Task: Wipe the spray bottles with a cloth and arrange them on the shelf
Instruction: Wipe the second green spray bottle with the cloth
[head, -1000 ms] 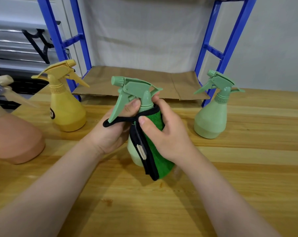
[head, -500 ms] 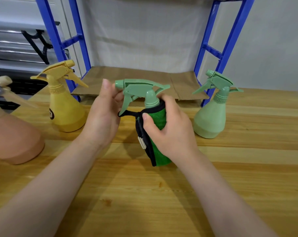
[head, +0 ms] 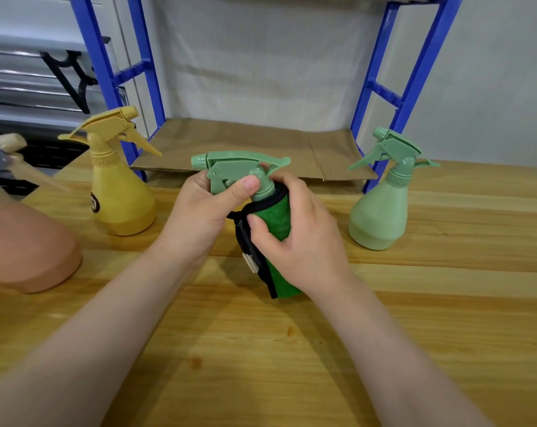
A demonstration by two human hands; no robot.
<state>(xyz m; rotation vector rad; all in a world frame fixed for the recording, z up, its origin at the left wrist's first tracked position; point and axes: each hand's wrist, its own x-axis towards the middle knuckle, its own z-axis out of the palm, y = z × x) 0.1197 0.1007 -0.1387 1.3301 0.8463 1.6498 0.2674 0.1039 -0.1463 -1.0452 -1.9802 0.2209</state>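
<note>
Gripping the trigger head of the green spray bottle (head: 245, 171) again, my left hand (head: 204, 217) has come back from the open reach of a moment ago, thumb at the neck. My right hand (head: 298, 238) keeps the green cloth (head: 278, 217) wrapped round the body, mid-table, just before the shelf (head: 245, 143). I judge the wiping resumes; the yellow bottle (head: 122, 192) and pale green bottle (head: 381, 208) wait near the table's far edge

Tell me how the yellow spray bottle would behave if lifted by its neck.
The yellow spray bottle looks like stiff plastic, probably light. Its wide base on the table suggests it stands steadily. The narrow neck under the trigger should give a secure grip.
</note>
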